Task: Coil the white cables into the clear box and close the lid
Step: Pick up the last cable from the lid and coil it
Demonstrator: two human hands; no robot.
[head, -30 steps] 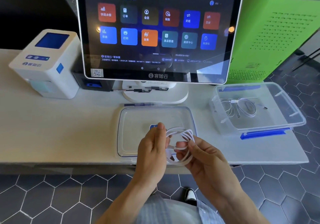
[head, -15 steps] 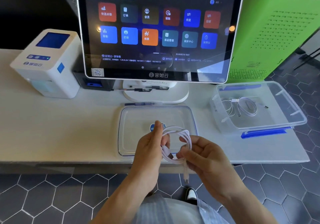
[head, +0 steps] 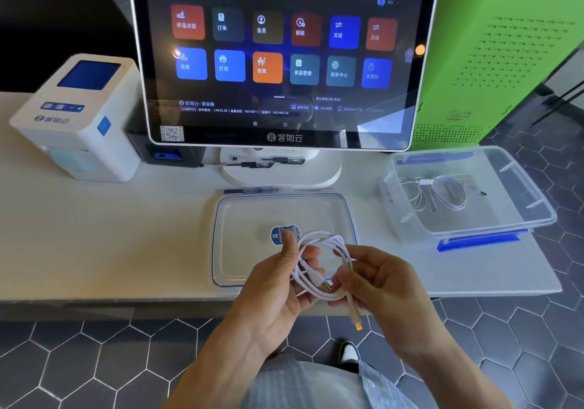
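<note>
Left hand [head: 278, 285]: grip closed around the left side of a coiled white cable [head: 319, 263], thumb up beside the loops, held above the near edge of the desk [head: 110, 244].
Right hand [head: 376, 285]: fingers curled onto the right side of the same coil, pinching the loops together.
Held cable: wound into a few rough loops between both hands; one plug end [head: 356, 320] hangs free below the coil, and another connector seems to lie across the middle, though blur makes that hard to confirm.
Lid [head: 246, 219]: clear, blue-trimmed, lying flat on the desk just behind the hands, with a round blue sticker [head: 279, 234] near its centre.
Clear box [head: 474, 219]: open, on the right part of the desk, well apart from the hands, blue latch along its near side.
Box contents: more white cables [head: 442, 193] loosely coiled on its floor.
Behind: touchscreen terminal [head: 284, 54] on a white stand; small white printer [head: 79, 117] to the left; green cabinet [head: 505, 45] to the right.
</note>
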